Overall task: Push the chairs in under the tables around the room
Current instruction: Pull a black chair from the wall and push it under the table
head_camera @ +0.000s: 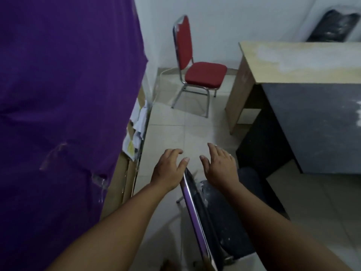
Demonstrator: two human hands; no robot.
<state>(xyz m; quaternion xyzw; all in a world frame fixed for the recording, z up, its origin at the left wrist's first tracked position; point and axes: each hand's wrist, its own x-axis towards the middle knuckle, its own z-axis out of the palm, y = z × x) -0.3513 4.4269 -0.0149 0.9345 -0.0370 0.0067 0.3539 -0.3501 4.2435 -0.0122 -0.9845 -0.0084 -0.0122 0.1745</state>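
Chairs remain out: red chair [203, 72] upper centre, black chair [216, 212] below both spread-fingered, empty hands [168, 169] [219, 167].

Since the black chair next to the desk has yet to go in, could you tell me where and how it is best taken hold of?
Grip the top rail of the black chair, along its chrome backrest frame, with both hands from behind. The backrest faces the person and the seat points toward the desk, so a push there should drive it straight under. The left hand and right hand hover open above that rail.
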